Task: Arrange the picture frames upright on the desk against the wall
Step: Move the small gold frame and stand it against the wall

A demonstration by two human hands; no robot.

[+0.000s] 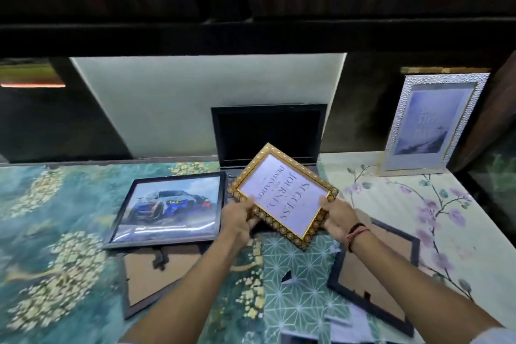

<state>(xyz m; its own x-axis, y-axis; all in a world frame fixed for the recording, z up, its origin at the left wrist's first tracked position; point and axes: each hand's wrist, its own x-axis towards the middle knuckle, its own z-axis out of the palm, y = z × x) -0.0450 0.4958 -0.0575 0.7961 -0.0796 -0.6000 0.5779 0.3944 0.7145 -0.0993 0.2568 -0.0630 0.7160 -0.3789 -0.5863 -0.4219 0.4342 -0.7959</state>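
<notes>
Both hands hold a gold ornate frame (282, 193) with printed text, tilted in the air above the desk's middle. My left hand (237, 218) grips its lower left edge, and my right hand (337, 218) grips its lower right corner. A silver textured frame (435, 123) stands upright against the wall at the far right. A black frame with a car picture (170, 207) lies flat to the left. Two more frames lie face down: one (150, 276) under my left forearm, another (374, 274) under my right forearm.
An open black laptop (268, 134) with a dark screen stands at the back centre against the white wall panel (167, 106). The desk (55, 232) is covered in teal and floral patterned sheets. A dark shelf (251, 33) overhangs the desk.
</notes>
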